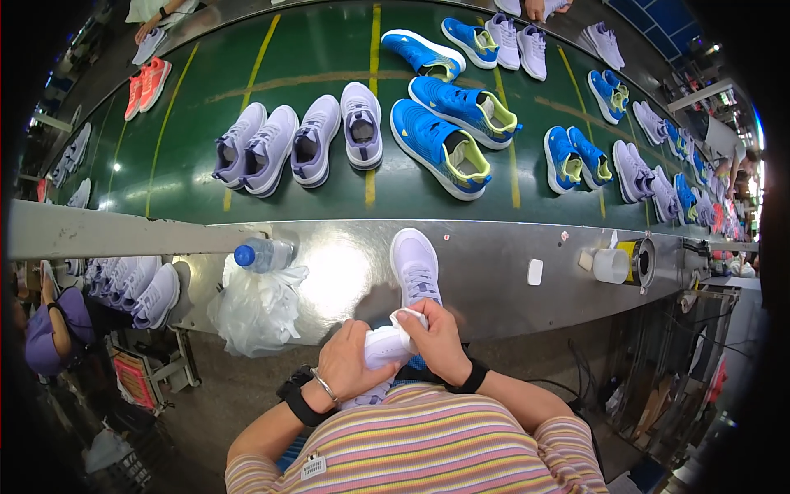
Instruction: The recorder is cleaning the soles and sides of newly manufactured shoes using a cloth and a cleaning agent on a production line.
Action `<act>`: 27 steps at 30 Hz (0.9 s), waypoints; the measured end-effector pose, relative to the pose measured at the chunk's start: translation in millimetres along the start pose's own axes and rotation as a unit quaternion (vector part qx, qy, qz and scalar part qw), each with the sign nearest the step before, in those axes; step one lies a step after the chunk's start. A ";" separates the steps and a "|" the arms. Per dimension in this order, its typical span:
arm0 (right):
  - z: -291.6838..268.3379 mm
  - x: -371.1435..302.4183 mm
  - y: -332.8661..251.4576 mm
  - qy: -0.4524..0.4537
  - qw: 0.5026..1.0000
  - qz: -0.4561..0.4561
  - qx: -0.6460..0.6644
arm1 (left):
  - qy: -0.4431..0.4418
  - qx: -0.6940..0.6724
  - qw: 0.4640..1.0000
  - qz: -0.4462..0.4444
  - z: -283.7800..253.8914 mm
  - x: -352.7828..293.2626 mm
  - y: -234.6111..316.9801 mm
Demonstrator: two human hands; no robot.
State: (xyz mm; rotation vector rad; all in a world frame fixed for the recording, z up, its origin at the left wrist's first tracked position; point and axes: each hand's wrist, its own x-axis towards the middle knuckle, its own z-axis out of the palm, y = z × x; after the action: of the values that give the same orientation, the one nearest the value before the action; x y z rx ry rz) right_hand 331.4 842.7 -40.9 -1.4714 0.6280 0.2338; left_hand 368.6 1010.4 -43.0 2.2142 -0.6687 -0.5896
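Note:
Close to my chest I hold a lavender sneaker with a white sole. My left hand grips its side and underside. At the shoe's upper end my right hand closes over a crumpled bit of white paper. A second lavender sneaker lies on the grey metal ledge just beyond my hands, toe pointing away from me.
A green conveyor belt carries several lavender sneakers and blue-and-yellow sneakers. On the ledge lie a water bottle, a plastic bag and a tape roll. Other people's hands work at the belt's far side.

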 end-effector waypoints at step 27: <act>5.4 28.0 -26.9 -0.178 0.980 0.062 -0.061 | 0.017 0.009 0.996 -0.084 -25.5 -11.1 -25.4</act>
State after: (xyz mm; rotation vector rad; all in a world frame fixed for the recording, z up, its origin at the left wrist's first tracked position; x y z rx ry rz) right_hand 369.6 838.7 -32.9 -1.4612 0.4187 0.6266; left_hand 382.3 1045.4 -44.0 2.3077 -0.4749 -0.6296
